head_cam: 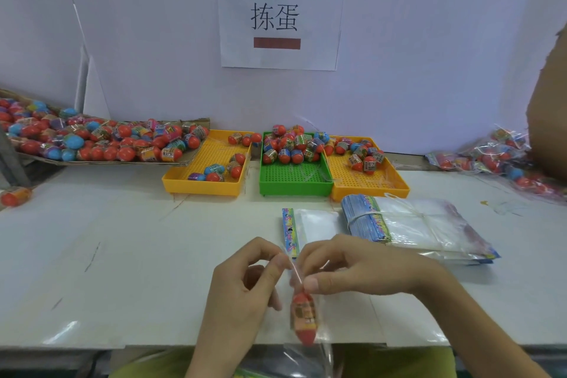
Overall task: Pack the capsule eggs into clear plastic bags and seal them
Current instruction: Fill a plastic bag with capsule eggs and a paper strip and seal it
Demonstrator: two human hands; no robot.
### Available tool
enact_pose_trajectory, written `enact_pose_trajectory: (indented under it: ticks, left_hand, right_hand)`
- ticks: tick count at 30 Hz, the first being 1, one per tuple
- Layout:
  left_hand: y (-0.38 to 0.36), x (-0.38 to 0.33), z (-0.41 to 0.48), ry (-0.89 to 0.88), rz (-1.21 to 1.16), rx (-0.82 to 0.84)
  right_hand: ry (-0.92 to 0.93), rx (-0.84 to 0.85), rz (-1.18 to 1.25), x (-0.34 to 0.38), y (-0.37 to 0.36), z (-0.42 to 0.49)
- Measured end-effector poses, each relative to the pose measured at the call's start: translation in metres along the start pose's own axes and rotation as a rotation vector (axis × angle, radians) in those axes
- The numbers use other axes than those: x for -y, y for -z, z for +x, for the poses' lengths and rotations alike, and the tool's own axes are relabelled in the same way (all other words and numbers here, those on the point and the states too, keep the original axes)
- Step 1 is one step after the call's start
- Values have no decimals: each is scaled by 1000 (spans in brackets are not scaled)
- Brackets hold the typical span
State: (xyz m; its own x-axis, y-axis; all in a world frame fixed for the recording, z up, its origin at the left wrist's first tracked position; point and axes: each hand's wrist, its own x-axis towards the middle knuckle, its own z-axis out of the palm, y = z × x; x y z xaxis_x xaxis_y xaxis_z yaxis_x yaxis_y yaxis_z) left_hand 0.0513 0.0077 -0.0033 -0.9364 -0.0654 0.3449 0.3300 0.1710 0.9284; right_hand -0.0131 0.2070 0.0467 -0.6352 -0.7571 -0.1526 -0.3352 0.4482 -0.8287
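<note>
Low in the frame's centre, the left hand (245, 282) and right hand (346, 267) each pinch the top of a crinkly clear plastic bag (310, 347); a glossy red capsule egg (303, 321) hangs inside, above the smooth white worktop (122, 255) edge.

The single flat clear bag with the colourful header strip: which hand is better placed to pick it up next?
Probably the right hand. The flat clear bag with the colourful header strip lies just beyond its fingers, while the left hand is farther off. Both hands now pinch the clear plastic bag holding an orange capsule egg.
</note>
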Motion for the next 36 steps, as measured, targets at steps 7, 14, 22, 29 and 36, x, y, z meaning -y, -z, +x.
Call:
enact_pose_trajectory:
  ticks: [7, 14, 22, 29, 36]
  left_hand:
    - [2, 1, 1, 47, -84, -113]
    - [3, 1, 2, 77, -89, -139]
    - [1, 1, 7, 108, -126, -155]
    - [1, 6, 7, 98, -110, -152]
    - [-2, 2, 3, 54, -183, -169]
  right_hand:
    - [120, -500, 66, -6, 34, 8]
    - [-271, -937, -289, -65, 128, 67]
    - [-613, -709, -598, -111, 208, 123]
    - [-610, -611, -783, -120, 197, 138]
    - [-482, -392, -697, -90, 177, 75]
